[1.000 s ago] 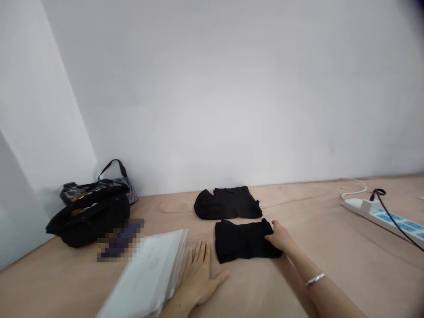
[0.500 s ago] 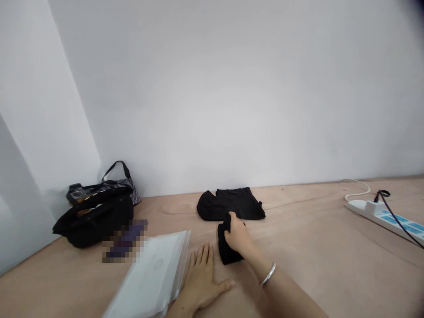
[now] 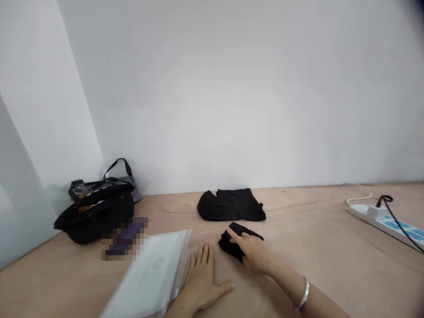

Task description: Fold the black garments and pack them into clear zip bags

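My left hand [image 3: 203, 282] lies flat with its fingers spread. It rests on the table, right beside a stack of clear plastic zip bags [image 3: 149, 274]. My right hand [image 3: 253, 249] is on a small folded black cloth [image 3: 232, 249]. The index finger stretches over its top, and the other fingers curl at its right side, partly hidden. Farther back, near the wall, a larger folded black garment [image 3: 232, 205] lies flat, rounded at its left end; its exact kind does not show. A silver bangle [image 3: 304, 293] circles my right wrist.
On the left, an open black bag [image 3: 99, 221] stands near the wall, with a striped bag [image 3: 135, 187] behind it. A blurred-out dark purple item [image 3: 126, 238] lies before them. A white power strip [image 3: 391, 225] with a plug and cables is at the right. The table [image 3: 314, 238] is wooden.
My right hand has moved slightly right and down, turning the small black cloth so that it lies slanted. Its grip went from a raised pinch to lying over the cloth. My left hand stays put.
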Motion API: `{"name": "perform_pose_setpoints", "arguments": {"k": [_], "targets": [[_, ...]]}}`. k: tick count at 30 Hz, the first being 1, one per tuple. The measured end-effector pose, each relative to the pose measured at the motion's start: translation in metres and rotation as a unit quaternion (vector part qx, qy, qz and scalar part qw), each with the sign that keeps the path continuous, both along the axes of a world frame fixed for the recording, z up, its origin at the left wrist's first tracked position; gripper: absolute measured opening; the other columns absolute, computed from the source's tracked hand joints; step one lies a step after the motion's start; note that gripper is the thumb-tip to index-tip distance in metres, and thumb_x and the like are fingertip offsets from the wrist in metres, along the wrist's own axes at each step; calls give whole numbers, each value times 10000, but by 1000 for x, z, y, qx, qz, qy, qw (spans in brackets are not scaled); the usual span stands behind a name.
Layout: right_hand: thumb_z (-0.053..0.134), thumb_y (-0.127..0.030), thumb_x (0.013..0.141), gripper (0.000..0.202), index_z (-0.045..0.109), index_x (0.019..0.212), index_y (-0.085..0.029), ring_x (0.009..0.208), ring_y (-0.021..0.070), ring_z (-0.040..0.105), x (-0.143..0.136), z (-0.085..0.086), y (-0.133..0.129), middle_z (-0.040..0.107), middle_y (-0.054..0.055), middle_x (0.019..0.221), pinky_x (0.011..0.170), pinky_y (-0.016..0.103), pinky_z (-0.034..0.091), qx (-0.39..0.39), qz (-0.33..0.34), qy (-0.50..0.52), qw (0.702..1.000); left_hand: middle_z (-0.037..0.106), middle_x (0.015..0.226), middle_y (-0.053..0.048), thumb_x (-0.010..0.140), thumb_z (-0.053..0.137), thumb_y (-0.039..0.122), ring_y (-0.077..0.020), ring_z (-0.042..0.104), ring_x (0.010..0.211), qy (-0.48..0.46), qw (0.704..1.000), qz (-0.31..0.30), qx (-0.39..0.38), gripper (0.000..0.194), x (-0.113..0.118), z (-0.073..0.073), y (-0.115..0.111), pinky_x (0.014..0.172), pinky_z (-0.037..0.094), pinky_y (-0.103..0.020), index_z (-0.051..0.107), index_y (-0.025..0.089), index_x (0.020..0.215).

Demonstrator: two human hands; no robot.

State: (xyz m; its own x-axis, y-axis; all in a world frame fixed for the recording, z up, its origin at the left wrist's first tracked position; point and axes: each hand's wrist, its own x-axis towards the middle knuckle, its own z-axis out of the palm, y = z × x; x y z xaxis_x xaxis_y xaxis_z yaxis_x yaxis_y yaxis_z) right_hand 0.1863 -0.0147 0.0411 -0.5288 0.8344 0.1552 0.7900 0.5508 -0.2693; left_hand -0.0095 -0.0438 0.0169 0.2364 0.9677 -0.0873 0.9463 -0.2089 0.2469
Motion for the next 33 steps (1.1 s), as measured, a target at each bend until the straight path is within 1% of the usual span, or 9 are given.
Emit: {"name": "perform_pose_setpoints", "arguments": {"k": [4,7,10,12,16,22,25,29,33], "targets": [[469,-119,620,818,191,1378,-246,1179,216,375,32,1,-3,482,25,1279,977,370,268,6,75,31,997,8,1453,-93,586,550,646,-294,-29,1317,-35,995,-26,94,1087,7,4,10,1064,61,-468,43,117,1389],[523,-329,711,773,174,1385,-185,1286,244,214,44,-8,-2,278,78,1406,1049,428,137,13,70,36,997,86,1455,-63,697,536,545,-265,40,1325,-62,974,-137,167,894,18,15,25,1066,90,-460,104,184,1391],[480,-461,768,783,127,1387,-135,1318,246,78,47,-22,-2,143,105,1438,1063,445,54,1,52,5,999,230,1429,-46,737,557,462,-230,151,1315,-66,954,-239,170,744,27,21,39,1074,132,-430,234,220,1362],[428,-472,809,727,127,1386,-148,1319,236,50,48,-29,-3,121,103,1440,1064,447,49,-5,47,-4,999,336,1384,-53,766,545,429,-218,235,1292,-63,948,-268,159,636,29,18,45,1075,153,-421,327,214,1324],[357,-421,862,609,128,1385,-209,1315,207,99,47,-31,1,147,79,1438,1063,437,90,-25,65,-8,998,438,1314,-79,829,473,382,-201,357,1235,-70,951,-263,149,500,25,5,45,1065,216,-398,403,179,1280],[420,-363,839,593,194,1373,-238,1300,206,180,44,-27,18,190,67,1431,1059,411,150,-57,95,-8,994,446,1303,-91,830,461,343,-215,388,1214,-82,963,-200,159,476,20,-7,37,1030,296,-396,420,170,1272],[464,-271,801,612,236,1366,-214,1289,206,218,43,-32,22,250,80,1413,1056,395,183,-45,84,0,995,457,1298,-82,815,481,358,-216,405,1202,-102,964,-186,162,490,19,-10,36,1021,314,-393,425,187,1270],[413,-67,692,660,328,1334,-193,1228,204,351,45,-38,18,382,98,1349,1003,357,310,-14,60,1,998,474,1287,-78,761,547,432,-244,421,1186,-133,960,-185,160,565,18,-15,39,998,346,-405,436,200,1264],[423,-66,656,589,463,1232,-178,1158,223,440,46,-34,14,522,107,1222,962,370,361,37,53,77,995,505,1257,-77,659,643,486,-270,443,1157,-160,956,-184,166,670,15,-13,38,998,336,-431,455,219,1244]]}}
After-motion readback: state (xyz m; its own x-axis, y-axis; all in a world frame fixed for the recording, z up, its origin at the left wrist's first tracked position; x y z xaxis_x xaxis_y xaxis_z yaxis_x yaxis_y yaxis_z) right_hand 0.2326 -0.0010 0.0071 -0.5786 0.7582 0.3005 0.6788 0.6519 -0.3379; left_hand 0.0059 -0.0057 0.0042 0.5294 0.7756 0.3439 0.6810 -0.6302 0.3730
